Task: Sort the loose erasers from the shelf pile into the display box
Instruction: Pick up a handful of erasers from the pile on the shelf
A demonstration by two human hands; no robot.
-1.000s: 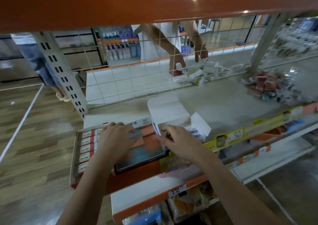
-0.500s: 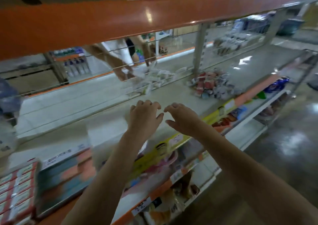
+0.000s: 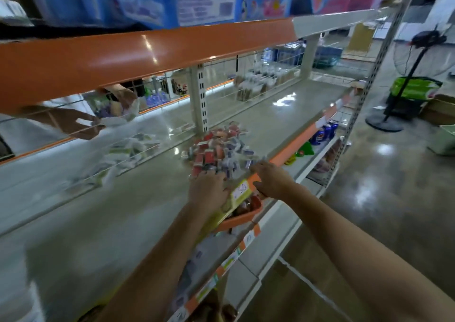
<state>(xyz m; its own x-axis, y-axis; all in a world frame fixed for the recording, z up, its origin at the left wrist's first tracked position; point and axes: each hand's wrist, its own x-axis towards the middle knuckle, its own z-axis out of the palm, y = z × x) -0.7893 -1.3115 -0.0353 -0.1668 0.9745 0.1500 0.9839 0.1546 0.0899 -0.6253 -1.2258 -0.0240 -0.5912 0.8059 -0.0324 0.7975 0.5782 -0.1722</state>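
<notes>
Head view, and both hands are out over the front lip of the shelf (image 3: 103, 223). The left hand (image 3: 208, 190) arrives at the near edge of the eraser pile (image 3: 221, 151), fingers bent down onto the closest red packets; whether it has actually closed on any, I cannot tell through the blur. The right hand (image 3: 272, 179) sits just beside it, fingers extended toward the pile's right corner, holding nothing that I can see. This looks like the gathering step: scoop a batch. Next call is a firm grip on a handful, then a carry back to the display box, which is out of sight here. Beyond the hands, across the wire divider, another person's hand (image 3: 66, 122) works with white packets (image 3: 128, 147).
</notes>
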